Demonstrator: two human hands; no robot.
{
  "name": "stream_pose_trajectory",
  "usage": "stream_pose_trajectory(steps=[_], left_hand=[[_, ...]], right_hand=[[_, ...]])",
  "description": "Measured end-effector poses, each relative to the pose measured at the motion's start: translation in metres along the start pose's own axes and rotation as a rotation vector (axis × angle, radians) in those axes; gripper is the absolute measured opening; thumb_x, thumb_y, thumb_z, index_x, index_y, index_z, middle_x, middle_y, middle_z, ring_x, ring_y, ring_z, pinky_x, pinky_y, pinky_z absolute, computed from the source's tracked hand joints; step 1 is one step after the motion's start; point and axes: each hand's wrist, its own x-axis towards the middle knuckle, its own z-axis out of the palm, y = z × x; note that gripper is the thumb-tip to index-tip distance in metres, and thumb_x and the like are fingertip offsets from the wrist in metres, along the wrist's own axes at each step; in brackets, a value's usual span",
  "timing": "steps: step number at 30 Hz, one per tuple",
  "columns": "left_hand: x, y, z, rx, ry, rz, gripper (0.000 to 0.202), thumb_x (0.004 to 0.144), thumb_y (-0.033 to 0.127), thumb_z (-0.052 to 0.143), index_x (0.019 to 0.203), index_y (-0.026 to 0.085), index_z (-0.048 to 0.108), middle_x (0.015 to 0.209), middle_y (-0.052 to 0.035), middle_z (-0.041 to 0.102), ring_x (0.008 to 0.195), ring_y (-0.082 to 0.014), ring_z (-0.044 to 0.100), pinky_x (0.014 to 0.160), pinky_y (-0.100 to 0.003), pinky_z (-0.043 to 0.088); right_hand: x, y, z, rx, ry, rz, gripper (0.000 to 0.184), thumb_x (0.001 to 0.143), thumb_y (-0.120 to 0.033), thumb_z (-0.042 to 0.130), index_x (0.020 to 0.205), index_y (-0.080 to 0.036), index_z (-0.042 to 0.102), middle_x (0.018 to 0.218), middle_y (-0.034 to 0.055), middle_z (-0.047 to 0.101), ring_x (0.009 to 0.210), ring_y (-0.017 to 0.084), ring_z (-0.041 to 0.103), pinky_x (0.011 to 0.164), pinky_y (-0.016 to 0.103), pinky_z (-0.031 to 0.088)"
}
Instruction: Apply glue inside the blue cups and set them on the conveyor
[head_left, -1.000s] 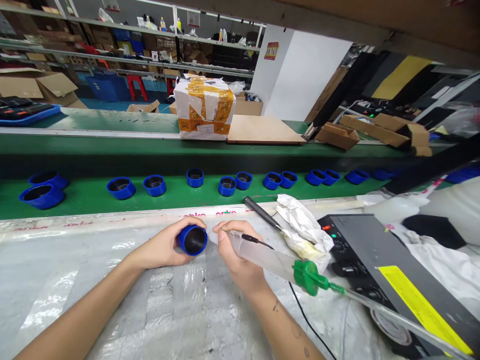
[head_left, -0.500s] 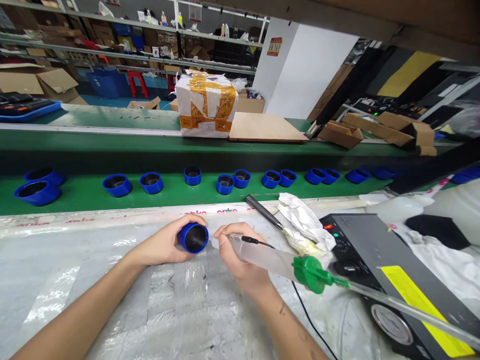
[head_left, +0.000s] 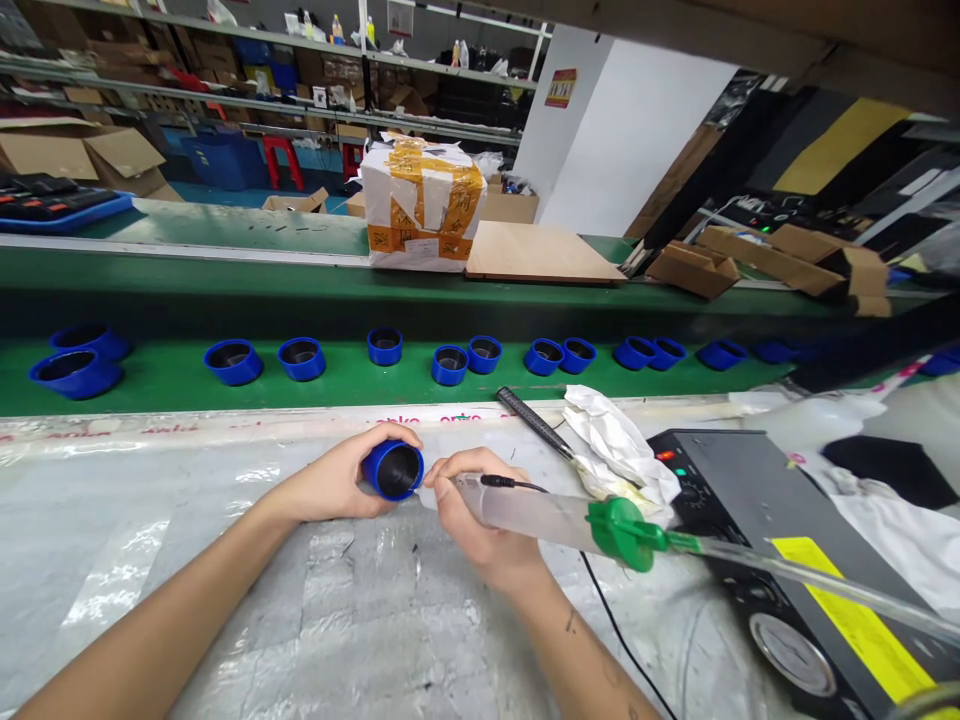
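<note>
Left hand (head_left: pixel 341 482) had a blue, black-lined cup (head_left: pixel 393 470) tilted, right hand (head_left: pixel 484 538) gripped a green-capped dispensing syringe (head_left: pixel 559 519), nozzle right by the rim. More blue cups (head_left: pixel 450 366) sat behind.

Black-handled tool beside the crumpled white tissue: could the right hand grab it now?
Probably not: the right hand is gripping the syringe, though the black handle lies uncovered just beyond.

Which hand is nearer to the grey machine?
Right. The right hand, holding a syringe, is left of the grey machine; the left hand, holding a blue cup, is farther left.
</note>
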Motion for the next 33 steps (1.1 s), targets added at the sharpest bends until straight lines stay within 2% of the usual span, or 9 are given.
stream_pose_trajectory(steps=[4,14,22,27,33], left_hand=[[0.000,-0.001,0.000,-0.004,-0.007,0.010,0.053,0.077,0.012,0.074,0.125,0.024,0.057,0.128,-0.0076,0.059,0.119,-0.0280,0.062,0.096,-0.037,0.054],[0.001,0.001,0.000,-0.016,-0.015,0.013,0.052,0.075,0.010,0.074,0.123,0.023,0.057,0.126,-0.0075,0.059,0.116,-0.0273,0.063,0.094,-0.037,0.054],[0.002,0.001,0.001,-0.034,-0.021,-0.010,0.055,0.072,0.010,0.073,0.123,0.023,0.057,0.128,-0.0071,0.060,0.122,-0.0292,0.060,0.097,-0.038,0.053],[0.001,0.003,0.000,-0.041,-0.037,-0.014,0.053,0.073,0.011,0.074,0.122,0.023,0.057,0.127,-0.0066,0.060,0.122,-0.0287,0.060,0.099,-0.040,0.052],[0.001,0.001,-0.001,-0.012,-0.045,0.012,0.052,0.075,0.009,0.071,0.122,0.025,0.057,0.125,-0.0051,0.061,0.122,-0.0272,0.060,0.098,-0.037,0.052]], right_hand=[[-0.002,-0.001,0.002,0.021,-0.026,0.027,0.003,0.085,-0.024,0.065,0.082,-0.024,0.066,0.078,0.0030,0.079,0.075,0.022,0.077,0.070,0.033,0.060],[-0.001,-0.006,0.008,0.099,0.002,0.085,0.006,0.084,-0.024,0.066,0.078,-0.025,0.065,0.079,0.0022,0.078,0.066,0.020,0.072,0.063,0.032,0.057],[0.001,-0.010,0.015,0.154,0.031,0.045,0.003,0.084,-0.022,0.067,0.081,-0.024,0.067,0.078,0.0017,0.078,0.068,0.018,0.073,0.067,0.029,0.056],[0.002,-0.013,0.019,0.153,0.040,0.035,0.003,0.084,-0.021,0.066,0.084,-0.023,0.067,0.084,0.0028,0.079,0.077,0.019,0.076,0.073,0.030,0.057],[0.004,-0.014,0.025,0.162,0.098,0.014,0.002,0.082,-0.023,0.065,0.080,-0.022,0.066,0.077,0.0039,0.077,0.067,0.018,0.073,0.067,0.029,0.057]])
